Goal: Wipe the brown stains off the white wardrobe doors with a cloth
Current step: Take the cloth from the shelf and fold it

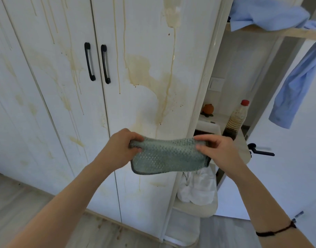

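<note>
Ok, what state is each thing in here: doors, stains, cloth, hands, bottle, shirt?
Wardrobe doors: shut, stained.
Stains: not yet wiped, runs and patches on both doors.
Cloth: stretched between both hands, before the doors.
Left hand: grips the cloth's left end.
Right hand: pinches the cloth's right end.
Bottle: upright, capped, partly full.
Shirt: hanging off the shelf.

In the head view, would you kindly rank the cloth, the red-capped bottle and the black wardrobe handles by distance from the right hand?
1. cloth, held in the right hand.
2. red-capped bottle, just above, on the right.
3. black wardrobe handles, far up-left.
</note>
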{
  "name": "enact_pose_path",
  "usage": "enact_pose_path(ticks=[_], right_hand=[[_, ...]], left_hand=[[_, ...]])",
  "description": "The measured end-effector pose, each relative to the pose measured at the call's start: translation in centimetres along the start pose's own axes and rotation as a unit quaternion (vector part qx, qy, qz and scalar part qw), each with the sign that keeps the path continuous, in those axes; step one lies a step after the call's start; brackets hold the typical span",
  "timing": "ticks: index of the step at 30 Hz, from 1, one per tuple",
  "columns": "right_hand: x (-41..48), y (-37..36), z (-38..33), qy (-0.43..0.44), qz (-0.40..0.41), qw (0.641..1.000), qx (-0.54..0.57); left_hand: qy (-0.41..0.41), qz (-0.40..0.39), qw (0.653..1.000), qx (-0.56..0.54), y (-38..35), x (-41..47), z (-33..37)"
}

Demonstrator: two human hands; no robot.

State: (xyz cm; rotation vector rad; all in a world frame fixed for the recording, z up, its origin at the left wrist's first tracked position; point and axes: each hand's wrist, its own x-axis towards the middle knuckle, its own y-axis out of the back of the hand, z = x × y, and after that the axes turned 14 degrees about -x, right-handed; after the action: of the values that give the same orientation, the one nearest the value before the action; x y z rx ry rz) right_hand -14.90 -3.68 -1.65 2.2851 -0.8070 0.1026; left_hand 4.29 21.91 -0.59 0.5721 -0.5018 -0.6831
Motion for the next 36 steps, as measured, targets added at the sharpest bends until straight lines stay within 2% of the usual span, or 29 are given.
enact_pose_path(ticks=[5,7,9,11,14,16,19,22,26,29,32,36], right_hand=[[0.7,1.6,-0.8,0.042,-0.083,0.977,-0.190],[1.1,2.0,-1.6,0.053,-0.102,0.959,-0.260],[1.2,2.2,-1.9,0.060,-0.107,0.950,-0.287],[1.1,2.6,-1.9,0.064,-0.095,0.963,-0.244],[0.6,3.5,-2.2,0.005,-0.062,0.998,-0.011],[0.7,3.3,-2.3,-0.028,-0.055,0.997,0.050],[0.9,2.1,-2.2,-0.050,-0.056,0.997,0.009],[1.0,2.4,-2.0,-0.056,-0.041,0.997,0.021],[0.7,3.3,-2.0,-0.032,-0.047,0.998,0.017],[1.0,3.1,-2.0,-0.045,-0.035,0.998,0.013],[1.5,2.4,-1.4,-0.108,-0.080,0.991,0.016],[1.0,-0.8,-0.5,-0.186,-0.163,0.968,-0.043]], left_hand=[[-0.080,0.011,0.992,0.094,3.5,1.3,1.5],[-0.102,0.014,0.992,0.075,4.3,1.7,2.4],[-0.076,0.000,0.997,-0.009,4.7,1.5,2.9],[-0.035,-0.027,0.993,-0.110,4.8,1.1,2.9],[0.001,-0.040,0.967,-0.253,5.1,0.5,2.8],[0.018,-0.031,0.962,-0.272,5.2,0.7,2.7],[0.057,-0.023,0.963,-0.263,5.0,1.1,2.5],[0.083,-0.030,0.958,-0.273,5.0,1.0,2.0],[0.073,-0.047,0.960,-0.267,5.2,0.9,1.4],[0.069,-0.053,0.957,-0.276,5.3,1.0,1.0],[0.113,-0.069,0.946,-0.296,4.7,1.5,0.0],[0.211,-0.066,0.930,-0.293,0.5,1.0,-1.3]])
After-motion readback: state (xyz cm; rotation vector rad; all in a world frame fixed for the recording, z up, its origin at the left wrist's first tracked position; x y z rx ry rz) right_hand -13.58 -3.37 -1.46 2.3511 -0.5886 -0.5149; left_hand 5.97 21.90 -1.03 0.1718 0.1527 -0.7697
